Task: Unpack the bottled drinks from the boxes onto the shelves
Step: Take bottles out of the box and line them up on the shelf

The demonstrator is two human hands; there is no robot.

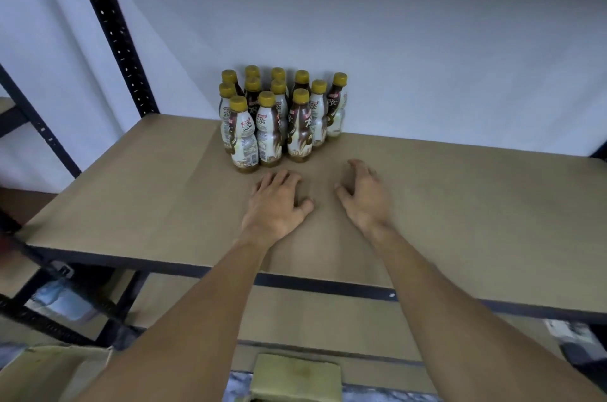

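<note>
Our left hand [279, 201] lies palm down over the shelf [131, 188], with relaxed, slightly bent fingers, and it holds nothing. Our right hand [363, 194] is just beside it at 3 o'clock. Its fingers are loosely curved, the thumb stands apart, and it is also empty. The two hands do not touch each other. We cannot tell if the palms rest on the board or stay a little above it.

At 12 o'clock from the hands, near the fingertips but apart from them, stands the group of bottled drinks [282, 115]. The bottles are upright and close together in rows, and the back row is against the white wall [394, 23]. We count twelve yellow caps. The labels are white and brown, and the front bottles are nearest to the left hand.

At 10 o'clock from the bottles a black upright post [111, 27] with holes rises from the back corner of the shelf. At 6 o'clock from the hands, under the dark front edge, we see a lower shelf [328, 309]. Below it, between our forearms, is a cardboard flap [295, 375]. At 8 o'clock, in the bottom corner, is part of a cardboard box [39, 372].
</note>
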